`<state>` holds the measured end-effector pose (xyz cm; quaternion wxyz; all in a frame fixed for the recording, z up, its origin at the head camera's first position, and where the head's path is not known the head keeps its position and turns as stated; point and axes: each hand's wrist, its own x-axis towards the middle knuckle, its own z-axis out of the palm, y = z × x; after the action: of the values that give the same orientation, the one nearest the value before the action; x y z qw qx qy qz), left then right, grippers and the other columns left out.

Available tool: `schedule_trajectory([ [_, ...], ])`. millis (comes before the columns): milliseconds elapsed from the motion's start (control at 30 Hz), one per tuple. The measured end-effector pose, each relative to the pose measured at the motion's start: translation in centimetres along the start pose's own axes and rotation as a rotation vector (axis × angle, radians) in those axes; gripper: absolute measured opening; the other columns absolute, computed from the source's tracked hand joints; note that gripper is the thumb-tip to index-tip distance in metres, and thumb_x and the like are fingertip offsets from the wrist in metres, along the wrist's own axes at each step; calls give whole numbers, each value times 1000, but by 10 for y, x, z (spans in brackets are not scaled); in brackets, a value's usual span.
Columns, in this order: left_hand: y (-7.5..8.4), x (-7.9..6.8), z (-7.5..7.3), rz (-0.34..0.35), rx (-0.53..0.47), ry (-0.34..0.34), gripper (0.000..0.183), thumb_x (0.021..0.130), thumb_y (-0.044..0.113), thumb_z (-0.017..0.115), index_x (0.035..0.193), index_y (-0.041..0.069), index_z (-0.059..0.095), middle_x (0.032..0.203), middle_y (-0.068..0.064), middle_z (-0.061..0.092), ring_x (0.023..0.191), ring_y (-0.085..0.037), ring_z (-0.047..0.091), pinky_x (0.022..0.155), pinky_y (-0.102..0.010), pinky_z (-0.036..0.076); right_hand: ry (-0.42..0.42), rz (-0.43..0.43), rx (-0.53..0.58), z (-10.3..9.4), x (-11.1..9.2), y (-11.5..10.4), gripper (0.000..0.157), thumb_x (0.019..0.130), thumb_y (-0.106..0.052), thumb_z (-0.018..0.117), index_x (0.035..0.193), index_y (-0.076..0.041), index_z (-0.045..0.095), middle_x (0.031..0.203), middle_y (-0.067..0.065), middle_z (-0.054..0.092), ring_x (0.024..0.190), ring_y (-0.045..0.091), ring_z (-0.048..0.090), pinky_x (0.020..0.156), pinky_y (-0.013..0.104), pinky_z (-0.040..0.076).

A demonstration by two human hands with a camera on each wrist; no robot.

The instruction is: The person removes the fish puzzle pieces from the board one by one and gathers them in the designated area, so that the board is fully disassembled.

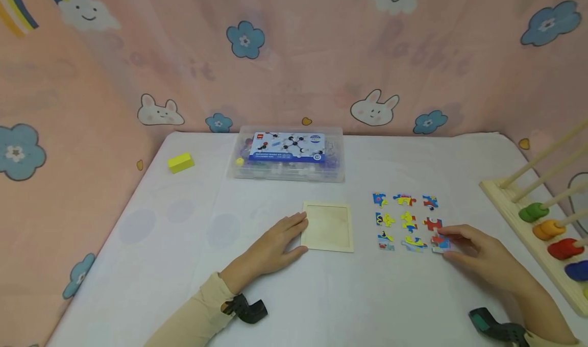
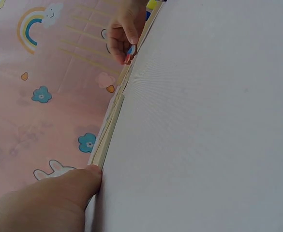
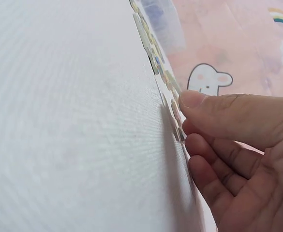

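My right hand [image 1: 482, 255] pinches a red and blue jigsaw puzzle piece [image 1: 440, 242] between thumb and fingers at the near right corner of a loose grid of puzzle pieces [image 1: 408, 221]. In the left wrist view that piece [image 2: 130, 52] stands tilted in the fingertips. The left hand [image 1: 275, 245] lies with its fingers fairly straight against the left edge of a shallow square wooden puzzle tray [image 1: 328, 227], whose bare inside faces up. Along its side, the left thumb [image 2: 85, 181] touches the tray's edge. From the right wrist, the pinched piece is mostly hidden.
A clear plastic box [image 1: 287, 171] with a molecular model label stands at the back. A yellow block [image 1: 181, 163] lies at the back left. On the right, a wooden bead rack [image 1: 528, 229] with upright pegs and coloured beads stands close to the right forearm.
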<state>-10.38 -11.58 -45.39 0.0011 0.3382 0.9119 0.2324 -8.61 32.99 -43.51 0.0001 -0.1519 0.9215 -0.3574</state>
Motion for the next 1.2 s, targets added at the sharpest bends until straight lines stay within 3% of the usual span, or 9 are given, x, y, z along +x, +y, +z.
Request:
schedule_trajectory([
  [233, 1, 0, 1, 6, 0, 0, 62, 93, 34, 59, 142, 1, 41, 152, -10, 35, 141, -23, 32, 117, -38, 28, -19, -32, 7, 3, -3, 8, 37, 82, -8, 73, 116, -8, 60, 114, -12, 53, 103, -24, 39, 84, -7, 30],
  [433, 0, 0, 2, 3, 6, -5, 62, 94, 34, 59, 143, 2, 40, 152, -10, 34, 141, -23, 31, 117, -38, 28, -44, -88, 30, 8, -1, 13, 38, 81, -3, 72, 116, -7, 58, 114, -9, 50, 105, -20, 38, 88, -7, 26],
  [733, 0, 0, 2, 5, 1, 2, 61, 93, 33, 60, 142, 1, 41, 151, -10, 35, 140, -23, 32, 116, -39, 29, -54, -142, 44, 8, 1, 14, 40, 80, 0, 72, 117, -6, 58, 113, -21, 46, 105, -16, 40, 89, -5, 25],
  [867, -1, 1, 2, 1, -4, -2, 61, 93, 33, 60, 142, 2, 41, 152, -10, 34, 141, -23, 32, 117, -38, 28, -66, -79, 72, 4, 0, 14, 38, 83, -4, 71, 118, -5, 57, 115, -18, 48, 104, -17, 42, 88, -6, 27],
  [1067, -3, 4, 0, -7, -31, -17, 63, 93, 35, 60, 143, 3, 41, 153, -9, 34, 141, -22, 31, 117, -38, 27, -33, 70, 104, -6, 1, 17, 39, 89, -11, 66, 125, 0, 53, 113, -28, 50, 97, -17, 47, 80, -4, 37],
  [1133, -5, 4, -5, -15, -39, -7, 62, 92, 35, 61, 142, 3, 42, 152, -9, 35, 141, -23, 32, 117, -39, 28, -7, 87, 62, -8, 3, 16, 42, 90, -14, 65, 126, 1, 51, 116, -19, 53, 100, -18, 44, 80, -5, 36],
  [1200, -9, 3, -12, -29, -6, 12, 63, 91, 35, 62, 142, 4, 42, 152, -10, 35, 140, -24, 33, 117, -40, 28, 24, 106, -12, -10, 4, 14, 45, 91, -19, 64, 129, 0, 50, 122, -3, 55, 112, -5, 46, 98, 10, 39],
])
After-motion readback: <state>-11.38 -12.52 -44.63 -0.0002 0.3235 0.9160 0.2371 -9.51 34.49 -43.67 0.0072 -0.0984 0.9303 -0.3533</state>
